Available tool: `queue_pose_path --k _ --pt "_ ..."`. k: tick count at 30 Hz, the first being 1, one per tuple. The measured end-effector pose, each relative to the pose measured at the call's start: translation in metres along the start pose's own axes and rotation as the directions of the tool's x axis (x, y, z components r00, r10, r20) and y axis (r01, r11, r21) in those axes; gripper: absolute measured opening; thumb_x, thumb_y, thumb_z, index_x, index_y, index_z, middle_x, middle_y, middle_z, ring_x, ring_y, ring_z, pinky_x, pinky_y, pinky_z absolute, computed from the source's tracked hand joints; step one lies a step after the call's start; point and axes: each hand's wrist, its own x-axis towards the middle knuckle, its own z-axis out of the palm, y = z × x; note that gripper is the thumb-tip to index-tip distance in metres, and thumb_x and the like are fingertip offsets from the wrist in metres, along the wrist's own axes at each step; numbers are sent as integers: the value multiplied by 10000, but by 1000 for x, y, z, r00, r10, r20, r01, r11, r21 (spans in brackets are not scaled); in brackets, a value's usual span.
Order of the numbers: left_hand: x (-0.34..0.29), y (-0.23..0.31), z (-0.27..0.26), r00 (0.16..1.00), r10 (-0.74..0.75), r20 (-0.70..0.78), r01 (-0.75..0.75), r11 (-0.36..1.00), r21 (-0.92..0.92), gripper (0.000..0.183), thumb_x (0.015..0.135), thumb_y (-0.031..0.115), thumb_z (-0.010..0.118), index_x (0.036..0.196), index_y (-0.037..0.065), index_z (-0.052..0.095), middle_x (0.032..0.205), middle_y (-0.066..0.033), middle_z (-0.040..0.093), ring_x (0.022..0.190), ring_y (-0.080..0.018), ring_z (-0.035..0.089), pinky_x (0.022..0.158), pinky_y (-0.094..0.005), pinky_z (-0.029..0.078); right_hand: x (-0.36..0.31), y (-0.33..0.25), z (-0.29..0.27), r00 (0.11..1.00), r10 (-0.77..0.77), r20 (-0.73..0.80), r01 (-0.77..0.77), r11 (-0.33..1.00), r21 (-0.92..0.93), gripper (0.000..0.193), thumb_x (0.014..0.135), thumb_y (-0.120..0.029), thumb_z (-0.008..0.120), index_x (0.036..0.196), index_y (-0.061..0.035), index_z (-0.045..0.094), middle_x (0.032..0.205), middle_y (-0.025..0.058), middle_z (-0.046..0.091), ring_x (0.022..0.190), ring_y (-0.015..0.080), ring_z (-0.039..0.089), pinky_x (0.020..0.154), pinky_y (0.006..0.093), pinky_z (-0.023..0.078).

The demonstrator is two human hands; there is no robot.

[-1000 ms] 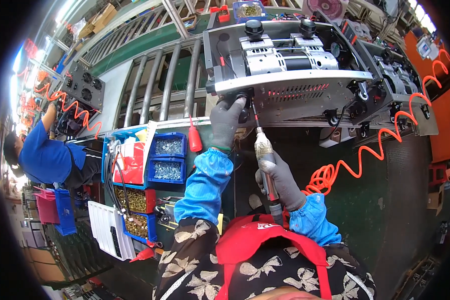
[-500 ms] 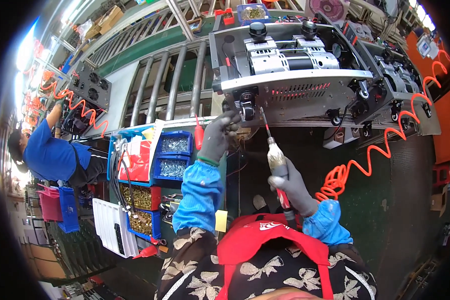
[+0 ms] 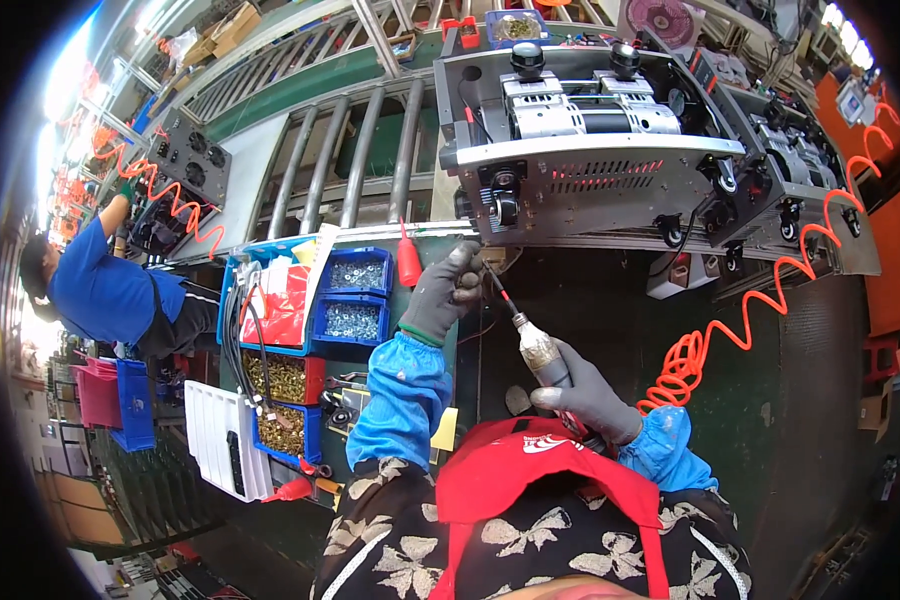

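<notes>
My right hand, in a grey glove, is wrapped round a power screwdriver with a long thin bit. The bit points up and to the left, its tip close to the fingers of my left hand. That gloved hand is closed, fingers curled together; whatever they hold is too small to make out. Just beyond both hands stands a grey metal case with a slotted side panel and a silver twin-head motor unit inside. A black caster is fitted at its near left corner, apart from my hands.
Blue bins of small metal hardware, a red squeeze bottle and a red bin of brass-coloured parts stand at left. Metal rollers run behind. An orange coiled hose hangs at right. A co-worker in blue works far left.
The screwdriver has drawn back from the case beside the caster, and its bit now points toward my left hand. My left hand has come away from the caster, its fingers curling in.
</notes>
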Motion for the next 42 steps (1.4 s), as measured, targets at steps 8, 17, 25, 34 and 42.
queue_pose_path --k 8,17,25,34,42 --pt "-11 -5 24 986 143 -83 -127 977 170 295 1029 313 504 1068 24 552 1016 -160 656 509 -52 405 378 -165 303 -5 -9 3 998 67 18 -69 988 140 814 754 -215 765 1436 -36 358 945 67 567 737 123 598 668 280 493" --pt "-11 -14 22 987 155 32 -156 924 350 366 1025 400 489 1068 44 565 922 -107 644 493 -35 412 368 -152 311 -3 -15 4 989 126 80 -134 986 100 752 777 -183 744 1413 -26 375 929 65 570 737 118 592 670 275 491" --pt "-8 -20 15 996 77 -44 -74 995 69 333 1024 361 502 1074 36 554 924 -109 626 498 -38 376 375 -160 277 -1 -12 8 993 104 61 -111 985 129 774 781 -205 757 1419 -25 355 887 69 586 719 125 590 660 288 495" --pt "-9 -17 20 988 101 -117 -81 982 169 329 1031 326 468 1137 21 534 946 -139 629 467 -46 352 363 -175 265 2 -10 10 992 113 54 -117 989 90 806 770 -284 716 1449 -31 363 923 64 559 753 124 552 654 288 478" --pt "-7 -12 24 993 115 -15 -114 993 42 345 1034 373 464 1108 48 554 899 -97 642 466 -43 371 366 -172 291 11 1 0 873 -50 485 -421 425 801 716 834 -447 628 1375 -40 397 709 83 538 539 144 530 472 257 443"
